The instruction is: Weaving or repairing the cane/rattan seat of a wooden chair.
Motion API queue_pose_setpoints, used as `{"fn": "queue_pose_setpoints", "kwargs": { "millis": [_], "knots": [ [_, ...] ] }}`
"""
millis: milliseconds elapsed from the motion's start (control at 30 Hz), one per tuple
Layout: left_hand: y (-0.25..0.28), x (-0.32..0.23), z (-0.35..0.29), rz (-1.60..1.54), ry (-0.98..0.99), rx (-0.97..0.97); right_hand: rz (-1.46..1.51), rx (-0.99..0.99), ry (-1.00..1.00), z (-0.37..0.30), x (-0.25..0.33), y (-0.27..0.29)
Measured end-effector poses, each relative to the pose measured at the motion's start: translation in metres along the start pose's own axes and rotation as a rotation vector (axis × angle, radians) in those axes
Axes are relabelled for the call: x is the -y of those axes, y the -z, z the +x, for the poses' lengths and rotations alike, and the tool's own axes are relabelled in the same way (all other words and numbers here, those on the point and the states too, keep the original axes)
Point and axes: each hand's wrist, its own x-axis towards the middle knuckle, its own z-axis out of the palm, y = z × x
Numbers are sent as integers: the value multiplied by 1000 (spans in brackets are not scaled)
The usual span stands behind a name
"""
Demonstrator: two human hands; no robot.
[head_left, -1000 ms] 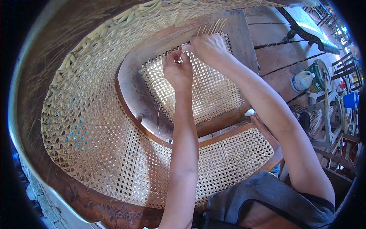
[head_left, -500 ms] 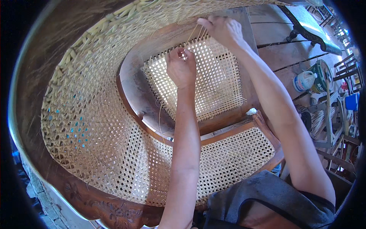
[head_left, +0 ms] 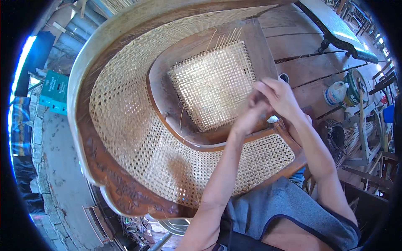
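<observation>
A wooden chair with woven cane panels lies before me. Its seat frame is curved wood, and a cane mesh fills the opening. Several loose cane strands stick up along the mesh's far edge; a thin one hangs by its left edge. My left hand and my right hand meet over the seat frame's right side, near the mesh's near right corner. The right hand's fingers are closed together; what they hold, if anything, I cannot make out. Motion blur and overlap hide the left fingers.
The chair's cane back curves round the left. A white knob is near my right hand. To the right are a white plastic jug, a dark green bucket and a dark bench. A green crate stands far left.
Both hands have left the mesh's far edge and come right and nearer, now together. The strands at that edge stand free of the hands. My view has shifted, showing more floor at left.
</observation>
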Motion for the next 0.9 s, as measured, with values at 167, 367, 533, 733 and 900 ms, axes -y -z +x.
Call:
{"fn": "queue_pose_setpoints", "kwargs": {
  "millis": [167,367,533,733,900],
  "knots": [
    [-30,40,-52,98,408,244,-36,202,-400,-167,-28,101],
    [21,20,-50,254,360,-173,-249,610,-454,-372,-42,58],
    [108,-42,-66,365,110,-537,-262,427,-604,-350,7,46],
    [224,-43,-50,431,-141,-940,-322,704,-388,-365,-20,66],
    [312,19,-8,1230,-244,-1204,4,932,-747,-301,1,126]
  ]
}}
